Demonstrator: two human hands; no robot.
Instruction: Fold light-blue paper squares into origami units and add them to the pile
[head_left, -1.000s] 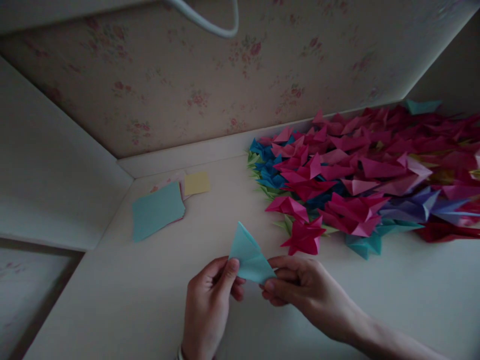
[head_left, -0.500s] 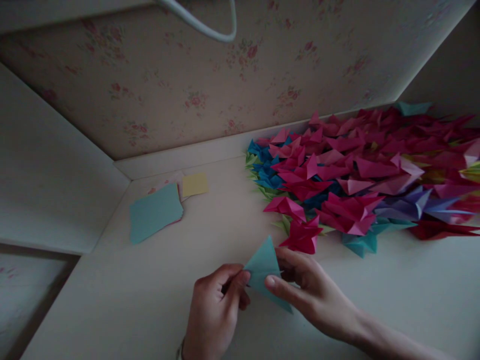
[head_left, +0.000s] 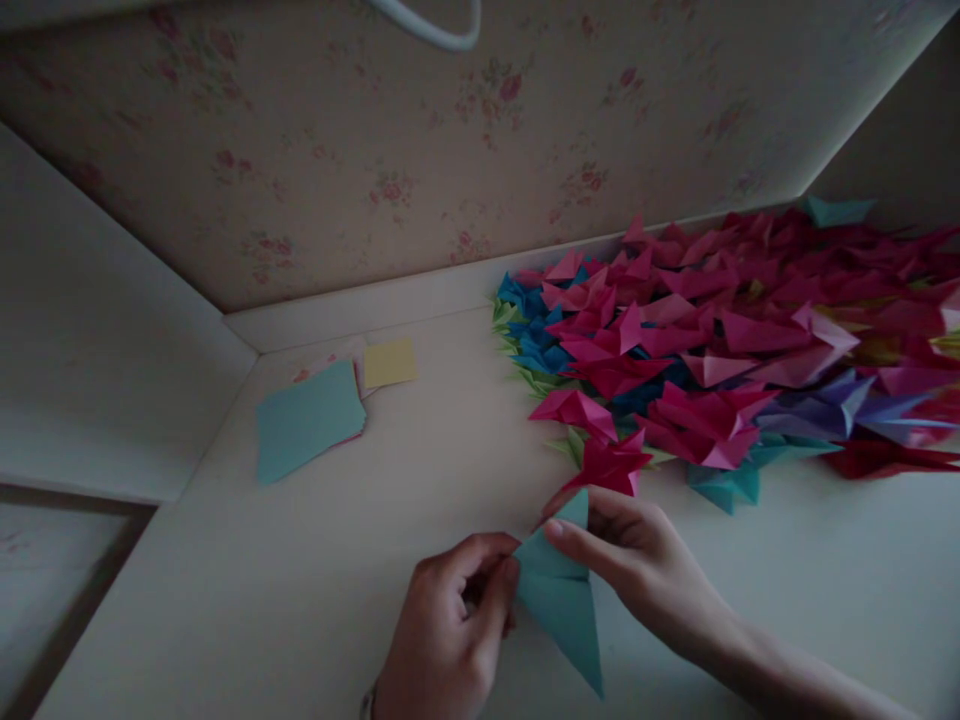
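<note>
A light teal sheet of origami paper (head_left: 562, 605), folded into a triangle with a crease across its middle, is held just above the white table. My left hand (head_left: 457, 620) pinches its left corner between thumb and index finger. My right hand (head_left: 637, 560) grips the upper part, thumb on the front face and fingers behind, partly hidden by the paper. The long lower point of the triangle hangs free toward me. Just beyond my right hand lies a magenta folded paper piece (head_left: 611, 462).
A large heap of folded paper pieces (head_left: 720, 330), mostly pink with blue, green and purple ones, covers the table's back right. At the left lie a stack of teal paper sheets (head_left: 307, 420) and a small yellow paper square (head_left: 390, 362). A white cable (head_left: 442, 35) hangs before the floral wall.
Both hands have shifted slightly right with the paper. It has turned so its lower point hangs further down, and my right thumb has moved up toward the top corner.
</note>
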